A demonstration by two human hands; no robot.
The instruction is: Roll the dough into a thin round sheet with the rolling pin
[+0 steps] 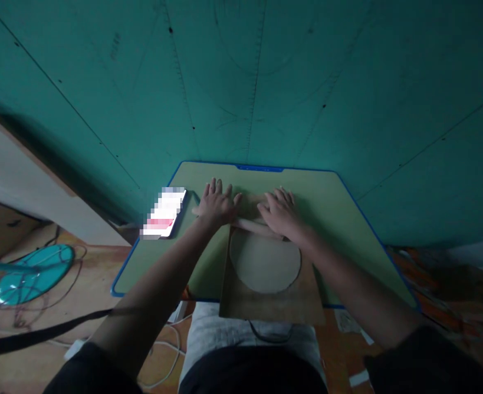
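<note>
Rolling pin lies crosswise under both my hands, at the far edge of the wooden board. My left hand and right hand rest flat on it, fingers spread, palms pressing down rather than gripping, one toward each end so the pressure stays even. Just nearer me than the hands, a flat round of dough sits centred on the board. Left of my left hand a phone lies on the green bench, clear of the work.
</note>
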